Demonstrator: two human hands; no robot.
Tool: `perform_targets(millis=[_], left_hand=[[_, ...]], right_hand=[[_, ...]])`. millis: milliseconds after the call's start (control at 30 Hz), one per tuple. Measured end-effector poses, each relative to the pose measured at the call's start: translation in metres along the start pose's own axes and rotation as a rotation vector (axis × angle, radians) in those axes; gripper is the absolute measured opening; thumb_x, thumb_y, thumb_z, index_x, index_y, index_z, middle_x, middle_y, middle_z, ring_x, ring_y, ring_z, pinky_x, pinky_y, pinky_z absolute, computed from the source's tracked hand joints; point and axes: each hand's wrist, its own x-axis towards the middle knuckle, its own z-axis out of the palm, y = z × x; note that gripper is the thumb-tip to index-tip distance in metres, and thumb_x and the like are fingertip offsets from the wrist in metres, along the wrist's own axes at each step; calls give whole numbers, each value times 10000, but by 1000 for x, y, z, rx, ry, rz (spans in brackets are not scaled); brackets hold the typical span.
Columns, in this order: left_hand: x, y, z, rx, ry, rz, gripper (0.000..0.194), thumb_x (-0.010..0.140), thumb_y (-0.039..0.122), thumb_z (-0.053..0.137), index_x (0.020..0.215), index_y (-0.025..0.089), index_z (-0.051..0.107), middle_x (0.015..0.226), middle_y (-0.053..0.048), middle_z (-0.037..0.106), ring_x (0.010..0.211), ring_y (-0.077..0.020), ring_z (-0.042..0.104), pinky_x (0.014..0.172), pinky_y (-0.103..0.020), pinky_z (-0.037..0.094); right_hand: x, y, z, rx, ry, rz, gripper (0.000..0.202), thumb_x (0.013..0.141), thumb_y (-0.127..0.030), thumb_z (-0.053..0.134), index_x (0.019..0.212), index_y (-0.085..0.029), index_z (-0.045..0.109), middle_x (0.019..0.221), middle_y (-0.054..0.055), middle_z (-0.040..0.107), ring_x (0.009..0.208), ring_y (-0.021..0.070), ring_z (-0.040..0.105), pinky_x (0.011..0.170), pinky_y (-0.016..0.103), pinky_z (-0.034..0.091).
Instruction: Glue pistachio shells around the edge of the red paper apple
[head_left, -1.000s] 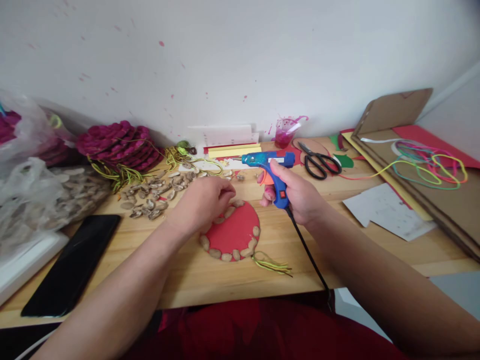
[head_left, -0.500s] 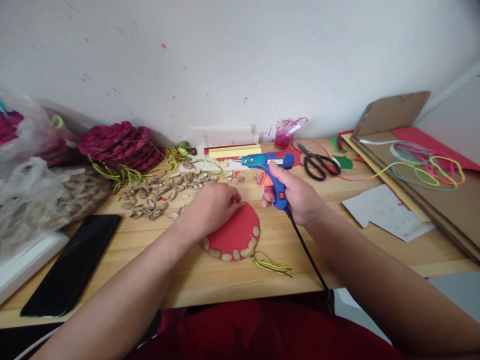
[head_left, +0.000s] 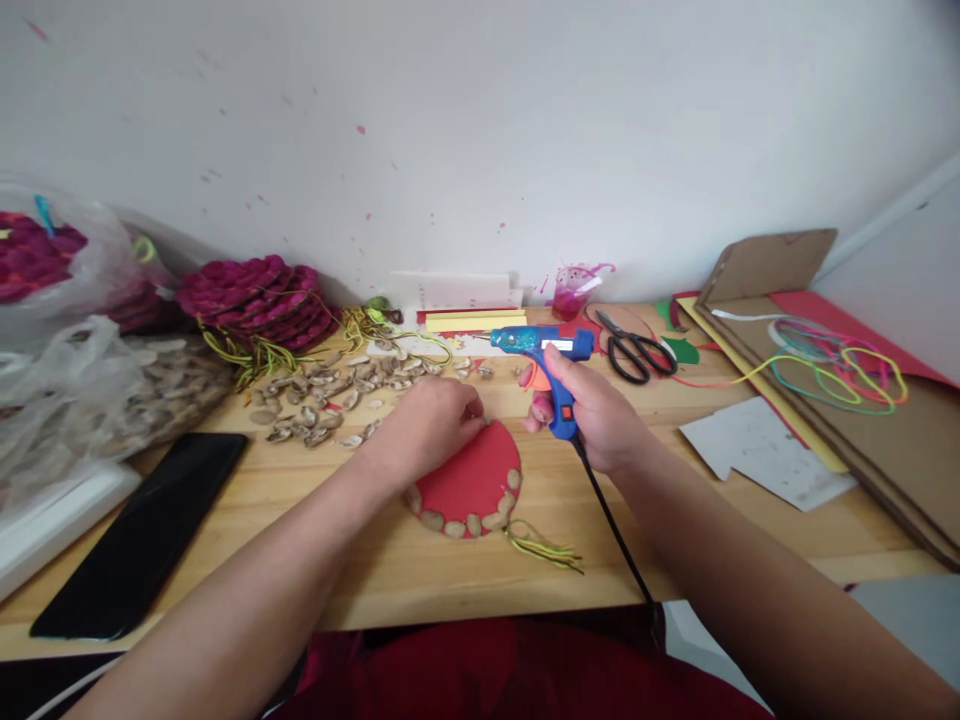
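My right hand [head_left: 585, 405] is wrapped around the handle of a blue glue gun [head_left: 544, 343], its nozzle pointing left above the table. A finger lies near the orange trigger. Below and to the left is a round red disc [head_left: 472, 470] with peanut shells [head_left: 454, 528] along its lower and right rim. A yellow-green thread tassel [head_left: 544, 550] trails from its lower right. My left hand [head_left: 435, 425] covers the disc's upper left, fingertips closed on a peanut shell [head_left: 489, 421] at the top edge; only the shell's tip shows.
Loose peanut shells [head_left: 322, 400] lie behind my left hand. Stacked magenta discs [head_left: 259, 300], a plastic bag [head_left: 67, 400] and a black phone [head_left: 142, 535] are leftward. Scissors [head_left: 637, 350], cardboard [head_left: 862, 420] and coloured cord [head_left: 840, 370] are rightward. The gun's cord [head_left: 611, 520] hangs over the table edge.
The view has tilted and shifted slightly, so things sit a little lower in it. Both hands keep their holds, the left at the disc's top edge, the right on the glue gun.
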Motion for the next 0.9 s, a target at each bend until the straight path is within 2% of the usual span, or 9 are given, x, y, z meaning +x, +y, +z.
perform_targets(millis=[133, 267, 367, 467, 667, 900], left_hand=[[6, -14, -8, -564, 37, -131, 123, 789, 283, 745, 847, 178, 773, 734, -19, 715, 633, -133, 583, 624, -256, 426], [11, -26, -16, -1243, 39, -210, 317, 661, 367, 902, 827, 143, 752, 672, 3, 642, 566, -74, 517, 528, -183, 395], [12, -25, -19, -1585, -11, -199, 376, 584, 329, 966, 765, 118, 713, 661, -5, 622, 569, -61, 530, 506, -145, 412], [10, -22, -21, -1727, -38, -131, 332, 620, 265, 957, 731, 104, 689, 671, -20, 621, 582, -59, 541, 512, -132, 442], [7, -23, -24, -1784, -27, -55, 291, 672, 250, 929, 732, 103, 686, 663, -23, 616, 581, -68, 547, 516, -140, 459], [7, -25, -26, -1791, 60, -22, 305, 650, 245, 942, 769, 112, 694, 650, -19, 617, 583, -74, 547, 543, -153, 469]], right_hand=[[-4, -3, 1, 8, 22, -68, 528, 756, -705, 749, 744, -201, 591, 491, -43, 552, 470, 133, 581, 542, 268, 520], [-10, -6, -1, 40, -44, -190, 533, 848, -730, 630, 825, -197, 646, 480, -50, 525, 451, 135, 568, 516, 269, 492], [-15, -6, -1, 1, -109, -250, 497, 909, -695, 576, 857, -207, 652, 516, -36, 559, 479, 147, 602, 519, 271, 486], [-20, -5, 0, -93, -171, -280, 454, 951, -645, 553, 852, -212, 647, 604, -1, 640, 524, 160, 641, 553, 287, 505], [-27, -5, 2, -270, -224, -448, 424, 986, -582, 537, 831, -203, 644, 767, 56, 720, 610, 174, 688, 601, 311, 532], [-29, 6, -7, -505, -175, -505, 373, 1013, -493, 537, 863, -187, 689, 703, 53, 696, 620, 180, 675, 590, 304, 516]])
